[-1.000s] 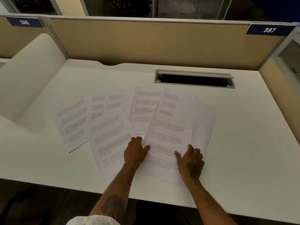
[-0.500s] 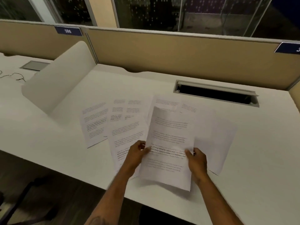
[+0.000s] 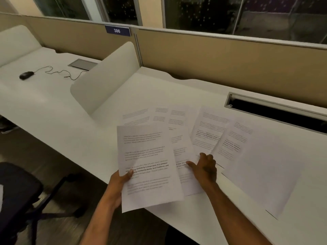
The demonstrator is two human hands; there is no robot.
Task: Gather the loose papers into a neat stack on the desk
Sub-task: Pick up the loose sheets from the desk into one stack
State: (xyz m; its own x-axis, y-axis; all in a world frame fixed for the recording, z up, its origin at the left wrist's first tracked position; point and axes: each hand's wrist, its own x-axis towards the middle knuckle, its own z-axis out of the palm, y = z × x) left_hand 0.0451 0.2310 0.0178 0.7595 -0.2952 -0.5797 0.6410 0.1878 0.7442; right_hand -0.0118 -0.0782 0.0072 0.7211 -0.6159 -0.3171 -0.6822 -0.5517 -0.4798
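Observation:
Several printed sheets lie fanned out on the white desk (image 3: 177, 89). My left hand (image 3: 118, 184) grips one printed sheet (image 3: 148, 165) by its left edge and holds it lifted above the desk's front edge. My right hand (image 3: 203, 167) rests flat, fingers spread, on another printed sheet (image 3: 184, 156) that lies on the desk. To its right lie two overlapping printed sheets (image 3: 212, 131) and a large blank sheet (image 3: 265, 167). More sheets (image 3: 159, 115) lie behind the lifted one, partly hidden by it.
An open cable slot (image 3: 276, 110) is set in the desk at the back right. A white divider panel (image 3: 106, 76) stands at the left. Beyond it lies a wired mouse (image 3: 26, 75). A dark chair (image 3: 17, 191) stands at the lower left. A beige partition (image 3: 230, 64) backs the desk.
The sheet that both hands held has moved left and is now in my left hand alone. My right hand let go and went down onto a sheet on the desk. The view swung left.

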